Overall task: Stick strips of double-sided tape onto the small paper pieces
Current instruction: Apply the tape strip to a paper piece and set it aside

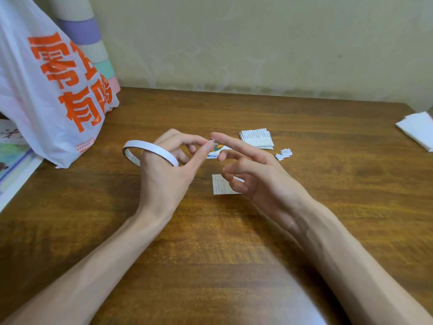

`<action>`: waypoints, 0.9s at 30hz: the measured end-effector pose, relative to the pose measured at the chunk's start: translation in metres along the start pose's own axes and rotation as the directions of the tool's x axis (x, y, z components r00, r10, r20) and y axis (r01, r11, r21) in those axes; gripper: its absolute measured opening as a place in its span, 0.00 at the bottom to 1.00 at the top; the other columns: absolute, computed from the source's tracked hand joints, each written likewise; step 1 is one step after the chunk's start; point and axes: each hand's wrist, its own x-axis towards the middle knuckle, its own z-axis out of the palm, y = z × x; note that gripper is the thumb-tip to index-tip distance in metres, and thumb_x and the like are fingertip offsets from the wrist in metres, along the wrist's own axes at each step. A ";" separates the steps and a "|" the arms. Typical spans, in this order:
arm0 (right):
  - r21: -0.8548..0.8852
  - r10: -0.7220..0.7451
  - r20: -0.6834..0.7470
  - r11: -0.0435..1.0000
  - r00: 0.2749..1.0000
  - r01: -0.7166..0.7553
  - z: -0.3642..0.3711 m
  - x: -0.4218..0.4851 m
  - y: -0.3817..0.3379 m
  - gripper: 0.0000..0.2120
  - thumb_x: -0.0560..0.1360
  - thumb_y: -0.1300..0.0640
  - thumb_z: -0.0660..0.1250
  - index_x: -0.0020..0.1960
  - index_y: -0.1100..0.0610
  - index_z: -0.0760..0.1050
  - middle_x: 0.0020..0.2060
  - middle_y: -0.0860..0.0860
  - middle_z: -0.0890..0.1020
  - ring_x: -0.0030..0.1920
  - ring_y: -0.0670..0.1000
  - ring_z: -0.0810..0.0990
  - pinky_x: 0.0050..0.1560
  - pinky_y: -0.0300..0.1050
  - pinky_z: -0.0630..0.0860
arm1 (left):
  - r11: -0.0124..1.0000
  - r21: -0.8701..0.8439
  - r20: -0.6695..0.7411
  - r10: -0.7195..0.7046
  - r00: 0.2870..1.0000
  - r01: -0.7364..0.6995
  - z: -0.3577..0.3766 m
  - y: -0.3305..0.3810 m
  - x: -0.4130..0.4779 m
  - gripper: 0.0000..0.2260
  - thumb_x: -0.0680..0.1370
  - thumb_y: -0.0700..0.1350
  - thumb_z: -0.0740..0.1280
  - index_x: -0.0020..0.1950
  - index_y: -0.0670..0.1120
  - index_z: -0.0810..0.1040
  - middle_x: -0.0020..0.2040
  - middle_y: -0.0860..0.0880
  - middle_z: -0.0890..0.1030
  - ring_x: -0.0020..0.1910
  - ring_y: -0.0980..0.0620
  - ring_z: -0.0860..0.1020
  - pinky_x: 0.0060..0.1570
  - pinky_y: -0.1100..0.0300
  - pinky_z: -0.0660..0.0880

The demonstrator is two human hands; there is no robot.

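Observation:
A white roll of double-sided tape [150, 151] hangs around the fingers of my left hand [168, 170], above the wooden table [210, 242]. My left thumb and forefinger pinch a small bit of tape [212, 141], and the forefinger tip of my right hand [253, 170] touches it. One printed paper piece [220, 185] lies flat under my right fingers. A stack of printed paper pieces [256, 138] lies behind my hands. A colourful piece [216, 148] shows between my fingers.
Tiny white paper scraps [284, 154] lie right of the stack. A white plastic bag with orange lettering [46, 85] stands at the left, with pastel rolls [93, 48] behind it and printed sheets [11, 160] beside it. White folded paper [417, 130] lies at the right edge.

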 end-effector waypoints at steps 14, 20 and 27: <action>-0.207 -0.051 -0.145 0.978 0.988 0.020 0.004 -0.002 0.000 0.24 0.77 0.68 0.66 0.64 0.45 0.84 0.48 0.48 0.75 0.45 0.52 0.69 0.42 0.46 0.62 | 1.000 0.000 0.056 0.031 0.998 -0.031 0.001 0.001 0.000 0.03 0.79 0.46 0.76 0.46 0.50 0.85 0.45 0.51 0.82 0.30 0.51 0.76 0.32 0.64 0.70; -0.242 -0.064 -0.203 0.970 0.977 0.013 0.005 -0.003 0.000 0.24 0.77 0.67 0.68 0.61 0.42 0.85 0.51 0.46 0.75 0.41 0.49 0.70 0.43 0.45 0.66 | 1.000 -0.019 0.082 0.022 0.996 -0.021 0.001 0.001 0.000 0.03 0.78 0.45 0.77 0.46 0.46 0.86 0.45 0.50 0.83 0.30 0.53 0.75 0.32 0.68 0.68; -0.231 -0.080 -0.221 0.973 0.972 0.028 0.004 -0.003 -0.001 0.23 0.76 0.68 0.67 0.59 0.44 0.86 0.52 0.48 0.77 0.36 0.46 0.70 0.38 0.38 0.66 | 0.999 -0.033 0.077 0.024 0.997 -0.022 0.001 0.002 0.000 0.03 0.78 0.45 0.77 0.46 0.47 0.86 0.45 0.49 0.82 0.29 0.55 0.75 0.32 0.69 0.67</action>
